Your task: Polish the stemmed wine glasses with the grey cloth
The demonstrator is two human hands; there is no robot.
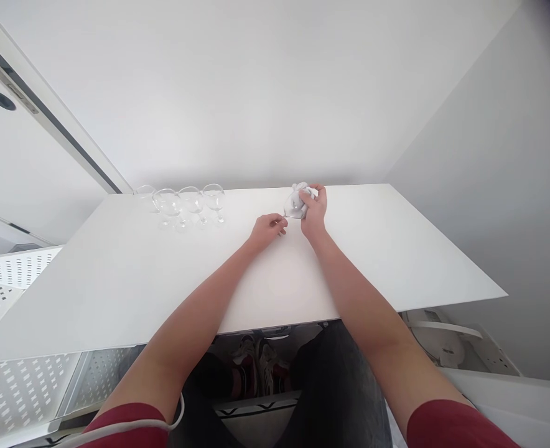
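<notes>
A clear stemmed glass (292,210) is tilted on its side above the white table (396,249), with a white cloth (300,194) stuffed against its bowl. My right hand (314,211) is closed on the cloth and the bowl. My left hand (268,228) pinches the glass's stem or foot just to the left. Several more clear stemmed glasses (186,205) stand upright in a row at the table's far left.
A white wall runs along the table's far edge and right side. White perforated metal panels (9,280) sit at the lower left. A white appliance (438,345) lies below the table's right front corner. My legs and shoes show under the front edge.
</notes>
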